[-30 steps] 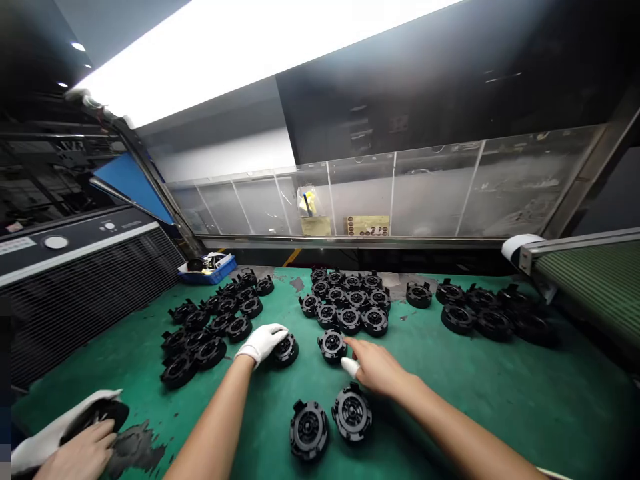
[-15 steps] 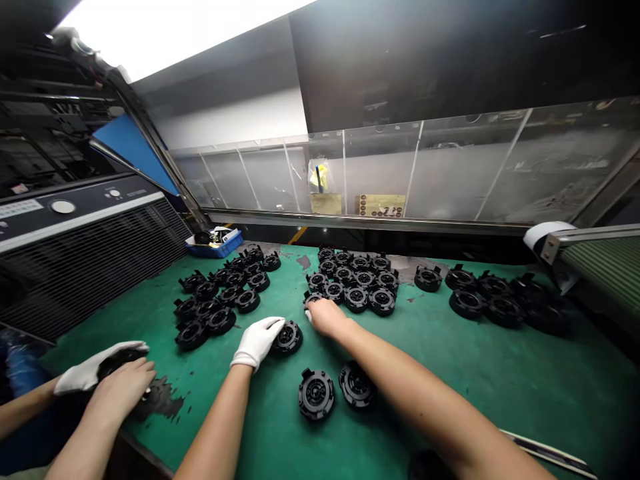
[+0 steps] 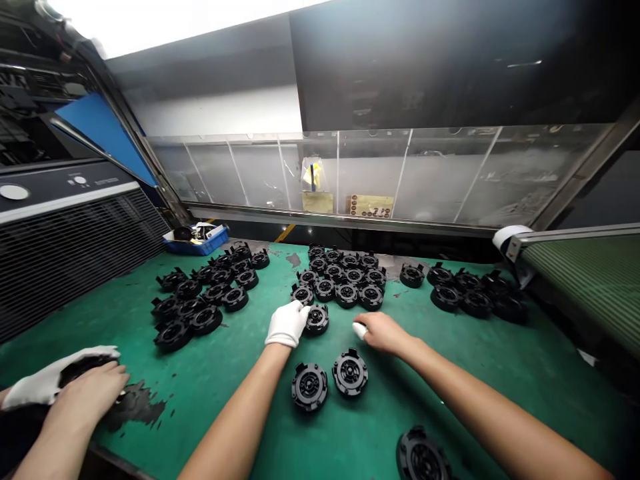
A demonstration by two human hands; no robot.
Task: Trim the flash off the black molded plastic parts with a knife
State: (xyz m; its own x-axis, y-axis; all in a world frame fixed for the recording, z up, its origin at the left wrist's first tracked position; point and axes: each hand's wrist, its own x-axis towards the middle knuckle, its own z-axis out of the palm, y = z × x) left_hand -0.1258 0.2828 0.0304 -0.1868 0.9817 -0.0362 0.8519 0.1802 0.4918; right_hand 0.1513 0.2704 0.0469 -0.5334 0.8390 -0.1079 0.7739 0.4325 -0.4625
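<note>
Head view: left hand (image 3: 289,323), white glove, reaches forward palm-down, fingertips on the left rim of a black disc part (image 3: 318,321), holding it at the near edge of the centre cluster (image 3: 347,277); thumb is hidden. Right hand (image 3: 379,332) is bare with a white cover on the thumb, fingers curled, narrow thumb-to-forefinger gap, nothing visible in it, just right of that disc. Writing: yellow card (image 3: 371,207) on the clear panel (image 3: 440,183) has round dark marks, text too small to read; same for the print on the console (image 3: 50,183). Counts on the green worktop (image 3: 350,440): 13 discs in the centre cluster by my count, 7 in the right group (image 3: 473,291), 2 in the near pair (image 3: 329,379), 1 cut off at bottom edge; left group (image 3: 200,293) overlaps too much to count. One blue tray (image 3: 203,249) behind it. One co-worker (image 3: 65,430) far left, both hands on a dark part, partly covered.
</note>
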